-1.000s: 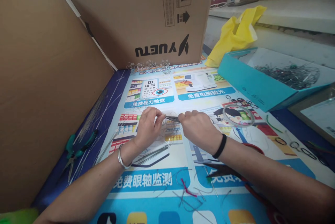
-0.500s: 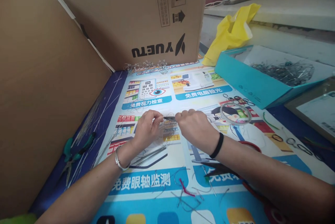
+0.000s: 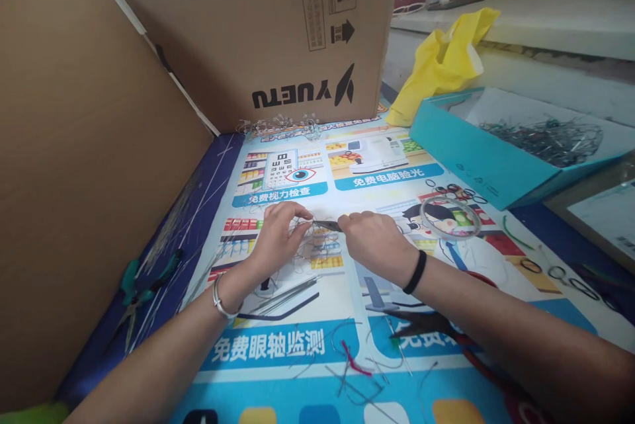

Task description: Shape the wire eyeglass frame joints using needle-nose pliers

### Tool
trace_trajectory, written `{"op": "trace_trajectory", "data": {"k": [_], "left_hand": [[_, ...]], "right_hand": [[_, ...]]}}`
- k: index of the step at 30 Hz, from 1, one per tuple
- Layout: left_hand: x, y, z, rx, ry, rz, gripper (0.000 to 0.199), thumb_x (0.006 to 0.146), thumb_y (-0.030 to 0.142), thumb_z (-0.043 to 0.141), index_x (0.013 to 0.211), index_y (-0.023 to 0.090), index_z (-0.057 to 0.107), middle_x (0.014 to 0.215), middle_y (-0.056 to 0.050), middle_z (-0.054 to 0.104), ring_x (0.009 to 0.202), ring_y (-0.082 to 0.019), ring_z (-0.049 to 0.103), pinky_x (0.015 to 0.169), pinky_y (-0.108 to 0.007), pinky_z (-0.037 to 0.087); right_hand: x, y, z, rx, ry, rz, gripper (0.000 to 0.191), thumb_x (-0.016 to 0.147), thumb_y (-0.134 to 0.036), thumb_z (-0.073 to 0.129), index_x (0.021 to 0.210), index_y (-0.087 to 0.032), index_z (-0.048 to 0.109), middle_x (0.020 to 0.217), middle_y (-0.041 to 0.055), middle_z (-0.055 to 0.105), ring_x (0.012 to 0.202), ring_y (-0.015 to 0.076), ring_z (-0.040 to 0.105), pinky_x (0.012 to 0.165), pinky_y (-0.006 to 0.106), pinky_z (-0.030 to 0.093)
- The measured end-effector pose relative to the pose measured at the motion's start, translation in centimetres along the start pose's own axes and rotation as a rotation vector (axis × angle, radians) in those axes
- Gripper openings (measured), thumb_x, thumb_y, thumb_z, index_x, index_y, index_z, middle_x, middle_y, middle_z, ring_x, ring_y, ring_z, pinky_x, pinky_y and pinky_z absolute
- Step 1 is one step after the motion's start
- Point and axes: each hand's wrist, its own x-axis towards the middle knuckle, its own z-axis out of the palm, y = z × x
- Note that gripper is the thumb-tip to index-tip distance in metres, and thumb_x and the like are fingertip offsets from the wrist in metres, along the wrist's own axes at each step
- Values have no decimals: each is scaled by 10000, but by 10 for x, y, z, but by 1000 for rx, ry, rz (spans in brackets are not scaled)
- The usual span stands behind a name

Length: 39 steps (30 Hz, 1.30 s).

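My right hand (image 3: pixel 378 247) is closed around pliers whose dark, pointed jaws (image 3: pixel 328 225) stick out to the left; the handles are hidden in the fist. With thumb and forefinger pinched, my left hand (image 3: pixel 278 239) holds a thin wire at the tip of those jaws. Fine wire loops (image 3: pixel 320 249) hang or lie just below the fingertips; I cannot tell which. Under my left hand lie several straight grey wires (image 3: pixel 292 295) on the printed sheet (image 3: pixel 342 285). Scissors with dark blades (image 3: pixel 426 323) and red handles are partly covered by my right forearm.
Teal-handled pliers (image 3: pixel 131 292) lie at the left beside long wires (image 3: pixel 171 232). A large carton (image 3: pixel 238 34) stands behind. At the right are a turquoise box (image 3: pixel 456 153) of wire pieces, a clear ring (image 3: pixel 476 229) and a yellow bag (image 3: pixel 441 60). Wire scraps (image 3: pixel 352 358) lie in front.
The pliers' jaws now show more, as my right hand has drawn slightly right, away from my left fingertips. My left hand still pinches the wire.
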Motion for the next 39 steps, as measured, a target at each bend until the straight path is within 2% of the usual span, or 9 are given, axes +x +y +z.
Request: {"op": "trace_trajectory", "data": {"k": [9,17,23,30,39], "left_hand": [[2,2,1,-27,-24,-40,129,752,99,604,815,205,568,825,10,642,864,-176,579,845,-353,401],[2,0,0,-55,-78,-31,106,782,103,552,823,200,557,817,17,642,817,-153,581,791,-310,428],[1,-1,1,-82,-104,-46,164,725,54,491,806,193,527,748,17,589,691,-126,554,660,-253,448],[-1,-4,4,-51,-66,-43,181,672,47,459,764,189,521,697,22,553,627,-115,517,600,-235,423],[1,1,1,-102,-97,-102,175,663,48,465,757,188,513,685,27,554,618,-109,520,600,-232,434]], "right_hand": [[1,-1,2,-18,14,-26,220,802,-86,398,896,-152,586,814,95,656,750,192,614,549,259,334],[0,-1,2,-20,0,-12,233,803,-74,394,901,-152,590,821,95,655,768,190,612,571,256,350],[0,-3,4,-34,3,-1,240,810,-93,390,911,-163,596,831,92,652,770,192,612,561,260,352],[0,-4,2,-42,-12,-14,242,810,-86,391,916,-156,597,835,98,649,771,181,608,561,260,354],[0,-5,4,-7,4,-9,231,805,-87,385,885,-160,589,813,88,651,748,178,604,552,253,341]]}}
